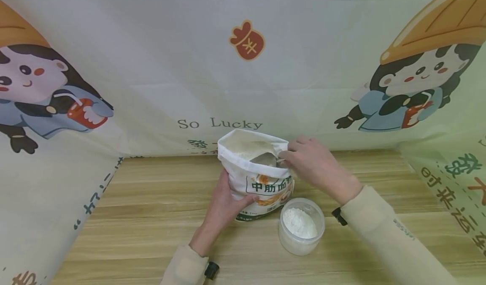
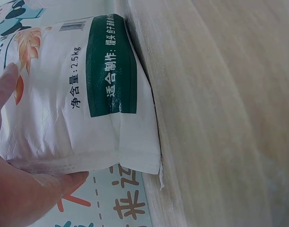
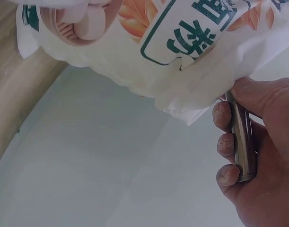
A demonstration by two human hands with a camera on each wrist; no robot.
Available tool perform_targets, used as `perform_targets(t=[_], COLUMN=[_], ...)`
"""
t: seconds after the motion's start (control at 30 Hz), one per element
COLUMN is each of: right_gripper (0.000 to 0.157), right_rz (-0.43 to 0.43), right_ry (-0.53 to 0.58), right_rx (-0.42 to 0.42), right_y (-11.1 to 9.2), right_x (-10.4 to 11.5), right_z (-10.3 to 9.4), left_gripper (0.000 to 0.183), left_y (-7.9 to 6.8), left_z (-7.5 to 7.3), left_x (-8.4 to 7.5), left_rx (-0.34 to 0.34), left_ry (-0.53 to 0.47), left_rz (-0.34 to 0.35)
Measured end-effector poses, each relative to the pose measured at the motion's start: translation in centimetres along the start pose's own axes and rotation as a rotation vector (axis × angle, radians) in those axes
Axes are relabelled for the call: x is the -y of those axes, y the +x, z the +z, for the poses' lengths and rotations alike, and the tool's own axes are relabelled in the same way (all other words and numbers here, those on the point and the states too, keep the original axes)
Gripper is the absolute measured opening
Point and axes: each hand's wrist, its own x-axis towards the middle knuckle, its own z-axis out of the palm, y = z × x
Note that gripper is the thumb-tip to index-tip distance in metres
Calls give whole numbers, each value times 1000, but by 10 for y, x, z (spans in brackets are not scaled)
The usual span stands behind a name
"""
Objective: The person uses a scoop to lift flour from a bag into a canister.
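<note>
A white paper flour bag (image 1: 237, 177) stands upright with its top folded outward and its mouth open. My left hand (image 1: 224, 202) holds its lower left side, the thumb lying across the printed front. In the left wrist view the bag's base (image 2: 111, 71) rests on the wooden surface. Gripped in my right hand (image 1: 313, 164) is a metal scoop (image 1: 264, 159), its bowl inside the bag's mouth. The right wrist view shows fingers curled round the scoop's handle (image 3: 244, 146); the bag hides the bowl there. Pale flour (image 1: 247, 154) shows inside the bag.
A clear round plastic tub (image 1: 300, 247) holding a heap of white flour (image 1: 298, 222) stands on the wooden table (image 1: 152, 200), in front of the bag and to its right. A printed cloth backdrop (image 1: 171, 65) rises behind the table and along both sides.
</note>
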Motion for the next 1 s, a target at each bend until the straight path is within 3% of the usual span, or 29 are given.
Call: perform_targets(t=[0.57, 1.0], right_gripper=[11, 19], right_rz=[-6, 15], right_ry=[74, 139], right_rx=[6, -27], right_y=[6, 5], right_x=[6, 6], right_z=[10, 17], left_gripper=[108, 108], left_y=[0, 0], left_z=[0, 0], left_x=[0, -1], left_rx=[5, 8], left_ry=[3, 3], left_rz=[-1, -3])
